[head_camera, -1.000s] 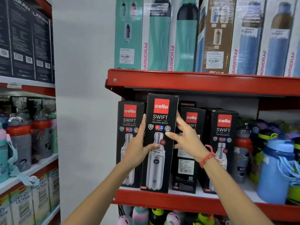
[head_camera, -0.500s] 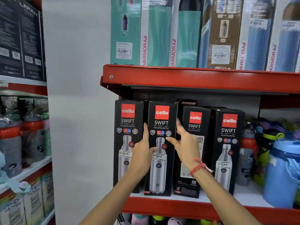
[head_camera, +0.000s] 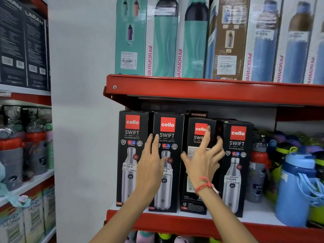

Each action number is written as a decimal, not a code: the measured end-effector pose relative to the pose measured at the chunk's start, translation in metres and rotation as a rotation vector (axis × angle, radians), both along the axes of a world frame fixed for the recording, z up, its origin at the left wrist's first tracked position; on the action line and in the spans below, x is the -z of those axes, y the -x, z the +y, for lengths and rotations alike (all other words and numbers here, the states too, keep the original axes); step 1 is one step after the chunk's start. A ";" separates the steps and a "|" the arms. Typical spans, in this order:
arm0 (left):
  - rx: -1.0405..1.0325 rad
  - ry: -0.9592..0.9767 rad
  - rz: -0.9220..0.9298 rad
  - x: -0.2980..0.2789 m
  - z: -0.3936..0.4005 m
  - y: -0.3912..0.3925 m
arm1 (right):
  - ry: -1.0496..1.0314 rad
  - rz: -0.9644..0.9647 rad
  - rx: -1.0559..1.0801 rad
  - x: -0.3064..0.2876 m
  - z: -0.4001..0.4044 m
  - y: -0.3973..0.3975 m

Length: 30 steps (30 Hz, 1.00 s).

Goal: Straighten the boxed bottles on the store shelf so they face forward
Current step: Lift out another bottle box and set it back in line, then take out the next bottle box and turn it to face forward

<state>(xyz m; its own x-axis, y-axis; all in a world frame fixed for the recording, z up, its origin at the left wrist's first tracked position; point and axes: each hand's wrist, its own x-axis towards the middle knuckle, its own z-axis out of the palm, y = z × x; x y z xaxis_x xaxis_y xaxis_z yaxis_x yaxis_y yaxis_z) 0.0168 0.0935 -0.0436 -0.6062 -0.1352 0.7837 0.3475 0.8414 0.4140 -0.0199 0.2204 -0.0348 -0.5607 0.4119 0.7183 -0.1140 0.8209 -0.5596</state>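
since the last frame my right hand (head_camera: 203, 158) has left the second box (head_camera: 166, 162) and gone to the third box (head_camera: 198, 165), fingers spread across its turned face. my left hand (head_camera: 150, 165) lies open and flat at the second box's left edge. four black boxes stand on the red shelf (head_camera: 175, 225).
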 end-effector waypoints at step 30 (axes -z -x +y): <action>0.827 -0.242 -0.216 -0.020 0.052 -0.089 | 0.060 -0.231 -1.185 -0.044 0.129 -0.104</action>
<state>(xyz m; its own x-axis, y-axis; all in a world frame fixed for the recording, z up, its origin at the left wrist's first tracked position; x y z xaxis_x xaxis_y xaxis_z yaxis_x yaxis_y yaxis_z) 0.1055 0.1456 -0.0237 -0.7148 0.2645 0.6474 0.6989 0.2370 0.6749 0.0838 0.3492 0.0092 -0.7258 -0.4154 0.5484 -0.6702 0.2469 -0.6999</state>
